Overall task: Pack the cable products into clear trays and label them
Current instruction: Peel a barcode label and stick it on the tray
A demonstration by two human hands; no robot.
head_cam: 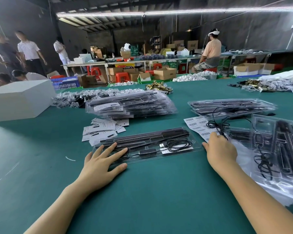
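head view: we note left hand flat, fingers straight, pressing the tray on the desk; right hand fingers relaxed on the labels, grasping nothing.

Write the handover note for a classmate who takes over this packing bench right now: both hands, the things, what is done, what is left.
Left hand: open, flat on the left end of the clear tray, which holds a cable.
Right hand: reaching onto the barcode label sheet; grip hidden.
Done: packed trays stacked behind.
Left: label this tray, then stack it.
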